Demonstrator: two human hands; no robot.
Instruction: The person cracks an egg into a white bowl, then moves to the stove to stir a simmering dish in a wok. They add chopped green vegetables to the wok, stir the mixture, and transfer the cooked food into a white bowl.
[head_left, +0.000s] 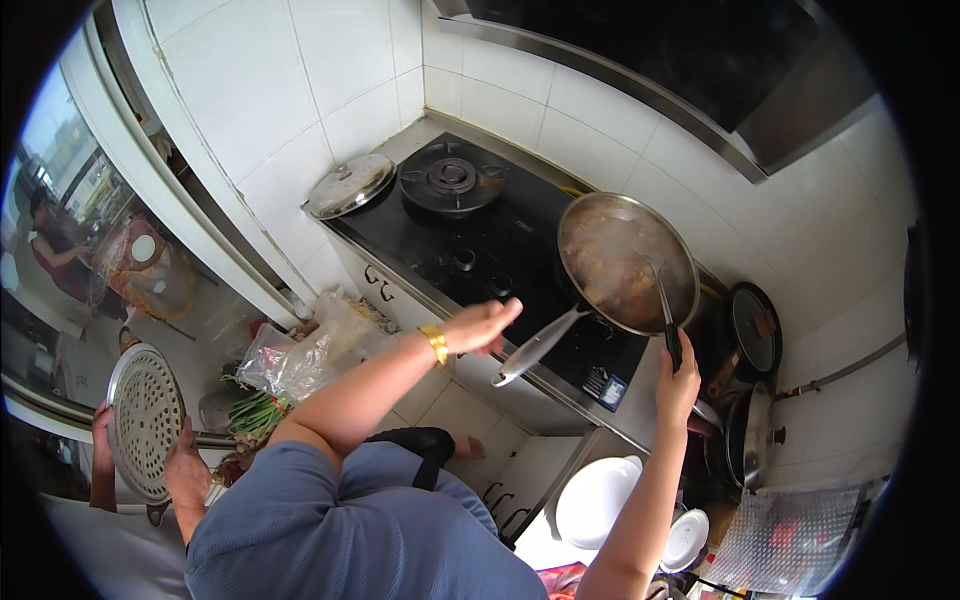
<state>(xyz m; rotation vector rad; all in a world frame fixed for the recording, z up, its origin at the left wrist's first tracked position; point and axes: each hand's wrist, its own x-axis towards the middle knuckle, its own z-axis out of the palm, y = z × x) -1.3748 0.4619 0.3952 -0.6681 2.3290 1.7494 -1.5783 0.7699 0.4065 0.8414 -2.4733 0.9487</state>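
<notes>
My right hand (679, 386) grips the black handle of a metal spatula (666, 300), whose head is down in the food. That food, brown and steaming (611, 262), fills a round steel wok (694, 259) over the right side of a black gas hob (517, 232). The wok's long metal handle (540, 351) points toward me. My left hand (480, 328), slightly blurred and with a gold bracelet (435, 343) at the wrist, hovers beside the handle with nothing in it. It appears apart from the handle.
A metal lid (351, 186) leans near the free left burner (451, 176). At left, another person's hands (187, 469) hold a perforated steamer plate (146, 420). Plastic bags (300, 360) and green onions (255, 412) lie below. Pans (754, 326) and a white basin (596, 502) are right.
</notes>
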